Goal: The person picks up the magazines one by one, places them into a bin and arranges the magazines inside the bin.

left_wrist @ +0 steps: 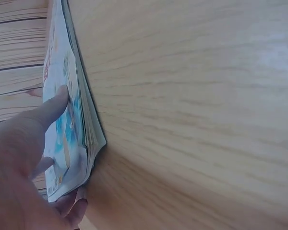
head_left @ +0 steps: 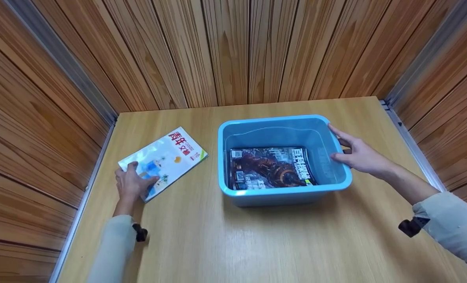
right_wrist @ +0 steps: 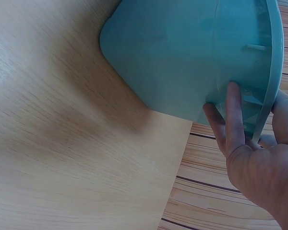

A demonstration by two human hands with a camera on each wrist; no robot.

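White-covered magazine (head_left: 163,161) flat on wooden table (head_left: 202,243), left of blue plastic bin (head_left: 284,196), long axis slanting away rightward. Pinched at near corner by left hand (head_left: 131,184). Right hand (head_left: 359,155) gripping bin's right rim.

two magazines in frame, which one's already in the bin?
The dark-covered magazine, lying flat on the bottom of the blue bin. The other, the white-covered magazine, lies on the table left of the bin, its near corner gripped by the left hand.
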